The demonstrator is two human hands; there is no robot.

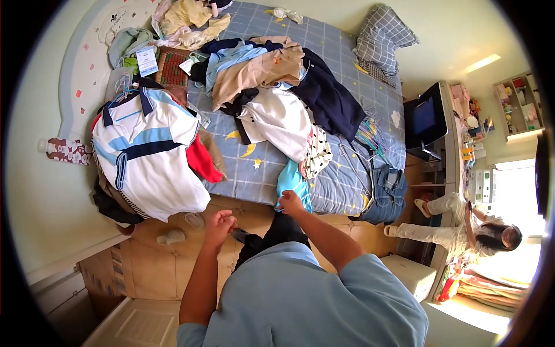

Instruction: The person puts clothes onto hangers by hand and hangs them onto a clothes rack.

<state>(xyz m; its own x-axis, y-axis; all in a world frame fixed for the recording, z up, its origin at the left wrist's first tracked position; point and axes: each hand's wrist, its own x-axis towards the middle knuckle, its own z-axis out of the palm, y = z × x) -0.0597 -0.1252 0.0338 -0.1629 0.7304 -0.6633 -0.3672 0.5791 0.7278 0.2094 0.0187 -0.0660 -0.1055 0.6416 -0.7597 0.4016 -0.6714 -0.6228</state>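
Observation:
My left hand (220,226) is raised over the floor in front of the bed, its fingers curled in and nothing seen in them. My right hand (291,202) is at the bed's near edge, over the lower end of a turquoise garment (287,177); its fingers are bent together, and whether they grip the cloth is hidden. Beyond it a white garment with dark trim (277,118) lies beside a polka-dot cloth (317,156). At the left, a white, blue and navy striped polo shirt (153,141) is spread over other clothes, with a red cloth (202,159) beside it.
More piled clothes, beige (254,72) and navy (326,95), lie across the bed (341,194). Hangers (373,139) and jeans (388,194) are at its right end. A person (462,228) is by the desk at the right. Slippers (171,236) lie on the floor.

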